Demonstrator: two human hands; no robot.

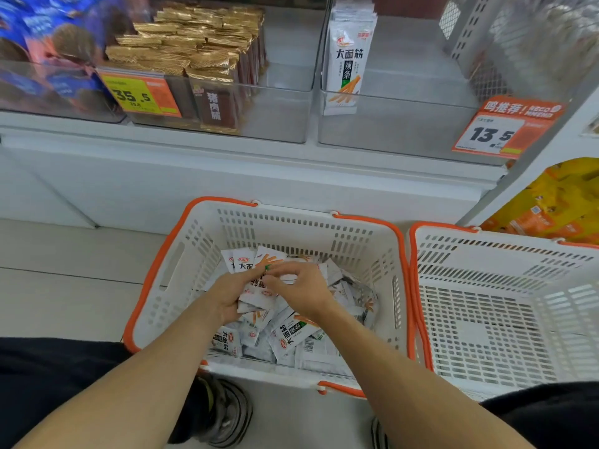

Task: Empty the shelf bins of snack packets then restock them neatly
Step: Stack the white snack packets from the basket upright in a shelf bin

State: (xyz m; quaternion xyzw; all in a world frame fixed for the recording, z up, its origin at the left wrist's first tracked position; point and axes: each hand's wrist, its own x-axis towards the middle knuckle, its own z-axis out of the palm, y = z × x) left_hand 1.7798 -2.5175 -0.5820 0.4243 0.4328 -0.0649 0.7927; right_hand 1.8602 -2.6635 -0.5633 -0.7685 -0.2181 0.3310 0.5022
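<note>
Both your hands work low in the white basket (382,254): your left hand (230,294) grips a sheaf of snack packets (259,293) while your right hand (301,291) pinches its top edge; gathered unevenly, they could fan out before reaching the near-empty shelf bin (405,124).

A white shelf (227,137) crosses the top of the frame, carrying three clear bins (389,131) side by side. Below it, the pale floor (64,286) bears two white, orange-rimmed baskets: the centre basket (181,264) and, touching it at lower right, the right basket (486,319).
</note>
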